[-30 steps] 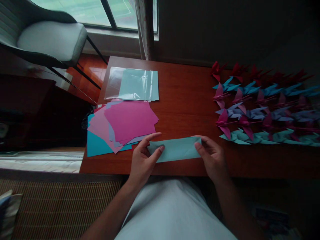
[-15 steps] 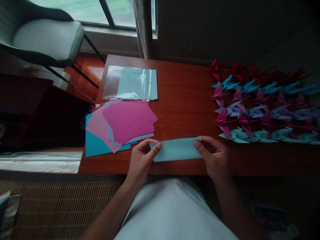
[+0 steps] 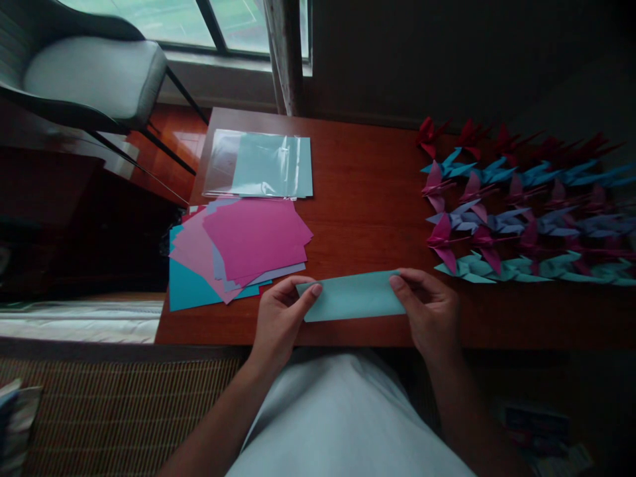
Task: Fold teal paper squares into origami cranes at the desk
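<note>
Mint paper strip (image 3: 355, 297) up near tabletop's (image 3: 368, 205) front edge, can't tell if touching wood. Left hand (image 3: 279, 317) fingers pinching one end, right hand (image 3: 437, 313) the other, probably keeping it flat. Loose sheets (image 3: 256, 240) left, paper cranes (image 3: 507, 224) right, rows likely color-sorted. Wood stretch between = decent elbow room.

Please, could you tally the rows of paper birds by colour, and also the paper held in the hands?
Red row: 1
Blue row: 1
Light pink row: 1
Lavender row: 1
Magenta row: 1
Mint row: 1
Held paper: 1
Total: 7
</note>
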The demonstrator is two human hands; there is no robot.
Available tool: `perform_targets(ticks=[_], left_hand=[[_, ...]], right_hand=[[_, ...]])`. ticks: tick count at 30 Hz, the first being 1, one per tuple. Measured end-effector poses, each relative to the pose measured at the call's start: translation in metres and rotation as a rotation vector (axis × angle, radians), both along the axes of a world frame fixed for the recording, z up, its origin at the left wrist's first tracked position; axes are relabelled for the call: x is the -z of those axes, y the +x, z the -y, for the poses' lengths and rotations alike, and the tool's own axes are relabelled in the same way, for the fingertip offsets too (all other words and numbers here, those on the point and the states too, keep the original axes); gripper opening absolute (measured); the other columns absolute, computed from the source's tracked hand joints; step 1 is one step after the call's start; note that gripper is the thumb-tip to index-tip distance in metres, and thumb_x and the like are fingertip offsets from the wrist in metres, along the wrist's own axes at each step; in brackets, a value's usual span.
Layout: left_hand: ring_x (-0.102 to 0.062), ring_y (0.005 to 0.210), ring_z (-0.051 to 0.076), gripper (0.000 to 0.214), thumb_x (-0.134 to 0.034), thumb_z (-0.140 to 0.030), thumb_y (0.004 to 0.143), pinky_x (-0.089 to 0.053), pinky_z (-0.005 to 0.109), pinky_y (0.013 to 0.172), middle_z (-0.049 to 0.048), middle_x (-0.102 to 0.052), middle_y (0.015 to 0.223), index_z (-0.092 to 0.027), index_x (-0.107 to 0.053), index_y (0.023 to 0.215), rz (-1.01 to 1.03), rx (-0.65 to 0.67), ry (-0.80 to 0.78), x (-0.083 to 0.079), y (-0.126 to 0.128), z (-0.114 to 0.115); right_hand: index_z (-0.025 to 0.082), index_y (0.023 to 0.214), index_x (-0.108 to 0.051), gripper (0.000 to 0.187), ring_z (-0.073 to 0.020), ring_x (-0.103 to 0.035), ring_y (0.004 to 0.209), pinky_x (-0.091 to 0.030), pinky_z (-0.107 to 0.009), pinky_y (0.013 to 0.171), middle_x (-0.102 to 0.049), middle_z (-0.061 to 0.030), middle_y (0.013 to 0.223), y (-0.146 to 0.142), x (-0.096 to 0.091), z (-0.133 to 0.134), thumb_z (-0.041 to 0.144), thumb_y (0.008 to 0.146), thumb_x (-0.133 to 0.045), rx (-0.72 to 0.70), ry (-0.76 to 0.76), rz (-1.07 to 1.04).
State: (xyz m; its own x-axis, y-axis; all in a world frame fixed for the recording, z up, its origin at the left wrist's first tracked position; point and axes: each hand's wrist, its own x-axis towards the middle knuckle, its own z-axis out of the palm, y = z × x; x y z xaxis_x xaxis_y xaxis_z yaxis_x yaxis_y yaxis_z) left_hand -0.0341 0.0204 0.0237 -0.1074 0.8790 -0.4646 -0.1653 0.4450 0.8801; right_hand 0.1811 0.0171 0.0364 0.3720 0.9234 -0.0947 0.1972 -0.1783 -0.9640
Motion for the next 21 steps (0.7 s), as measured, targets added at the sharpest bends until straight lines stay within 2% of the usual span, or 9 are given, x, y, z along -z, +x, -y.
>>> perform_targets(ticks=[13,21], left_hand=[[-0.045,0.058,0.007,0.024,-0.085,-0.040,0.074,-0.034,0.016,0.053,-0.0030,-0.064,0.068,-0.019,-0.077,0.082,-0.041,0.012,0.040,0.0002,-0.0006,0.0018],[-0.058,0.062,0.009,0.019,-0.086,-0.034,0.073,-0.045,0.016,0.057,-0.0009,-0.071,0.072,-0.019,-0.077,0.079,0.039,-0.010,0.022,-0.0043,-0.0019,0.0010]], right_hand=[[0.023,0.082,-0.078,0.013,-0.0166,-0.071,0.069,-0.056,-0.026,0.063,-0.076,-0.0010,0.076,0.0014,0.0031,0.0009,0.035,0.077,-0.082,-0.002,0.034,-0.041],[0.022,0.078,-0.077,0.020,-0.0164,-0.066,0.064,-0.052,-0.029,0.061,-0.074,-0.0019,0.072,0.0056,0.0041,-0.0040,0.039,0.072,-0.084,0.128,0.043,-0.118]])
